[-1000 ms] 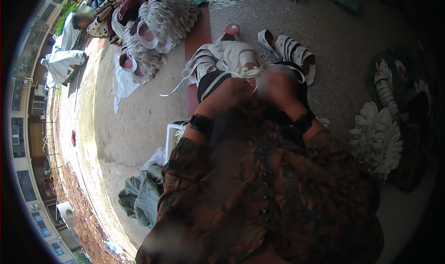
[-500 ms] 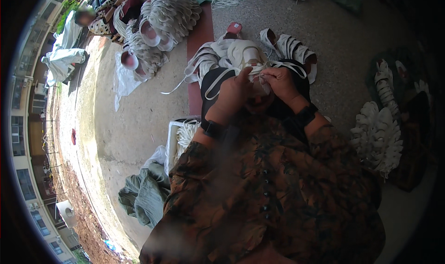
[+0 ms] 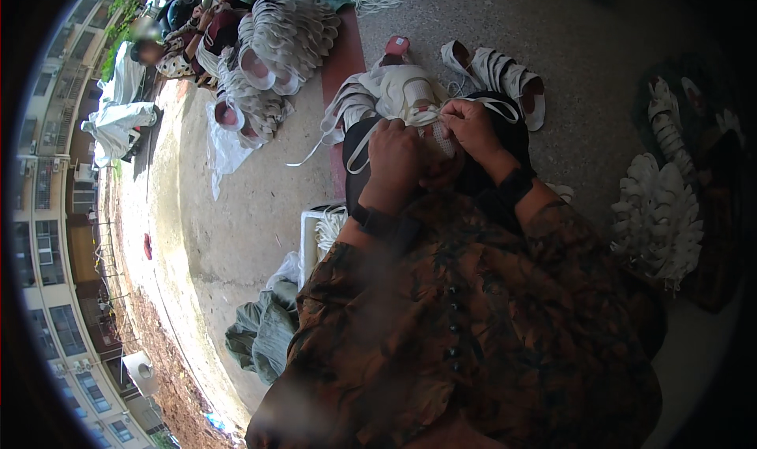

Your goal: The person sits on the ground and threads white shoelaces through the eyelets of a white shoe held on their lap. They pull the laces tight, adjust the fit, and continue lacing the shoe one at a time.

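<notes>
On my lap lies a white shoe upper (image 3: 435,143) with a textured tongue, between my two hands. My left hand (image 3: 394,156) is closed at its left edge and pinches a white shoelace (image 3: 426,117). Opposite it, my right hand (image 3: 470,127) has thumb and fingers pressed together on the same lace. Loose loops of lace hang over both knees. Just beyond my hands, more white shoe uppers (image 3: 404,86) are heaped at my knees. My fingertips are partly hidden, so the exact hold on the lace is hard to make out.
A row of nested uppers (image 3: 505,74) lies ahead right, and large stacks (image 3: 288,35) stand far left beside a seated person (image 3: 185,55). A white box of laces (image 3: 309,236) and a green cloth (image 3: 264,331) are at my left. More uppers (image 3: 654,216) lie at right.
My left hand has turned and shifted slightly left, while the right stays near the lace. More of the textured tongue shows between them. The whole view has tilted slightly.
</notes>
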`<state>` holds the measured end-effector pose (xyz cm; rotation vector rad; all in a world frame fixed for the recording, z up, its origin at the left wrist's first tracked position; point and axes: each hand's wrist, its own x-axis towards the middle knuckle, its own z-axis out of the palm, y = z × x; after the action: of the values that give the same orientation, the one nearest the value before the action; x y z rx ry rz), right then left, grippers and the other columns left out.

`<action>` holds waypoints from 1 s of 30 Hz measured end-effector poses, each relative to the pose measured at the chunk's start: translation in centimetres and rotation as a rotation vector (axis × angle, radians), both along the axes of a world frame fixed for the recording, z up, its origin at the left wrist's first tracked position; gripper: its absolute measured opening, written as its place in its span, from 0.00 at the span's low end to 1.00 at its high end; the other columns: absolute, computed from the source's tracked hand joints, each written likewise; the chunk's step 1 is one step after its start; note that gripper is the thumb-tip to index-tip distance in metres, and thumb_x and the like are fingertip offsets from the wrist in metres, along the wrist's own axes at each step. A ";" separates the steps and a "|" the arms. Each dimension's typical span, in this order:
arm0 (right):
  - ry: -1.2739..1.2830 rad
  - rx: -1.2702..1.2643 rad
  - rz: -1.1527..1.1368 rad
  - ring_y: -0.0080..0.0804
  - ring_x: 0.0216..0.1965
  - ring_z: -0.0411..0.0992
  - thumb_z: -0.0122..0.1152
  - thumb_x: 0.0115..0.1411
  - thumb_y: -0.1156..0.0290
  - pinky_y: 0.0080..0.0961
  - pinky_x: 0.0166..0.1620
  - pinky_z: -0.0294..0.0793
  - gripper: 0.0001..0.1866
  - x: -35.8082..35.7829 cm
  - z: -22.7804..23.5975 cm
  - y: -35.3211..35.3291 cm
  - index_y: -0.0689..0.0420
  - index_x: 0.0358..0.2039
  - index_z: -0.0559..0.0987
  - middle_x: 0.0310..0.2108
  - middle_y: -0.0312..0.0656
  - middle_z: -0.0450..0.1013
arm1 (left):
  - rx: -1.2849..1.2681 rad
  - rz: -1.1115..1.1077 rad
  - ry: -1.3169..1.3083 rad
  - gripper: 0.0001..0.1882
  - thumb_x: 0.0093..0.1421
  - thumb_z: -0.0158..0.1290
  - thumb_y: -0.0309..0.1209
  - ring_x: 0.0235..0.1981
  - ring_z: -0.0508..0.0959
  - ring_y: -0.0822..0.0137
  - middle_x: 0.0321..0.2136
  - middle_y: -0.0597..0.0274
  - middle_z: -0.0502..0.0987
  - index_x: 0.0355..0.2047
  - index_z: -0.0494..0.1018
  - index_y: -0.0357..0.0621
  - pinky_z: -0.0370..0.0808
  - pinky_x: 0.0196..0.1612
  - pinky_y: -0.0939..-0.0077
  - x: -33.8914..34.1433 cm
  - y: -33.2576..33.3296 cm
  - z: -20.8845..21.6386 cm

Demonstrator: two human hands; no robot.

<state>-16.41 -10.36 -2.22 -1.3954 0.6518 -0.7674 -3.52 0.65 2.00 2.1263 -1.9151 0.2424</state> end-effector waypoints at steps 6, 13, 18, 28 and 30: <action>-0.017 -0.001 -0.010 0.17 0.18 0.66 0.55 0.53 0.78 0.19 0.23 0.66 0.04 -0.2 -0.3 -0.2 0.62 0.22 0.75 0.16 0.34 0.70 | 0.077 -0.076 -0.024 0.10 0.44 0.57 0.39 0.27 0.75 0.58 0.21 0.58 0.73 0.20 0.76 0.47 0.70 0.35 0.65 -0.5 -1.0 0.1; -0.032 0.061 -0.035 0.18 0.16 0.67 0.54 0.51 0.79 0.19 0.21 0.65 0.05 0.3 -0.2 -0.2 0.62 0.19 0.74 0.15 0.36 0.71 | 0.128 -0.351 -0.065 0.04 0.49 0.53 0.34 0.26 0.75 0.60 0.19 0.62 0.73 0.23 0.76 0.51 0.72 0.31 0.66 3.9 -1.6 -3.5; 0.091 0.216 -0.022 0.19 0.14 0.65 0.53 0.52 0.79 0.17 0.18 0.62 0.06 0.2 0.5 -0.2 0.62 0.20 0.74 0.14 0.36 0.70 | -0.029 -0.393 0.091 0.03 0.50 0.53 0.32 0.29 0.75 0.60 0.23 0.62 0.74 0.21 0.74 0.50 0.72 0.34 0.66 3.7 -3.4 -4.1; 0.196 0.285 0.047 0.19 0.10 0.62 0.52 0.51 0.77 0.17 0.13 0.57 0.05 0.3 1.3 0.6 0.62 0.21 0.76 0.13 0.37 0.69 | -0.185 -0.441 0.646 0.05 0.49 0.55 0.29 0.31 0.73 0.56 0.26 0.59 0.74 0.27 0.77 0.45 0.71 0.37 0.68 4.4 -2.1 -4.6; 0.187 0.305 0.068 0.18 0.10 0.61 0.53 0.53 0.76 0.16 0.13 0.56 0.05 0.2 1.4 -0.1 0.62 0.24 0.76 0.14 0.36 0.69 | -0.144 -0.324 0.623 0.05 0.46 0.57 0.31 0.32 0.73 0.60 0.24 0.63 0.74 0.25 0.80 0.49 0.71 0.37 0.70 3.2 -2.4 -3.6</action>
<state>-16.23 -10.42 -0.81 -1.2089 0.8262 -0.4637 -0.28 -1.80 -1.62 1.5193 -1.7475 -0.3046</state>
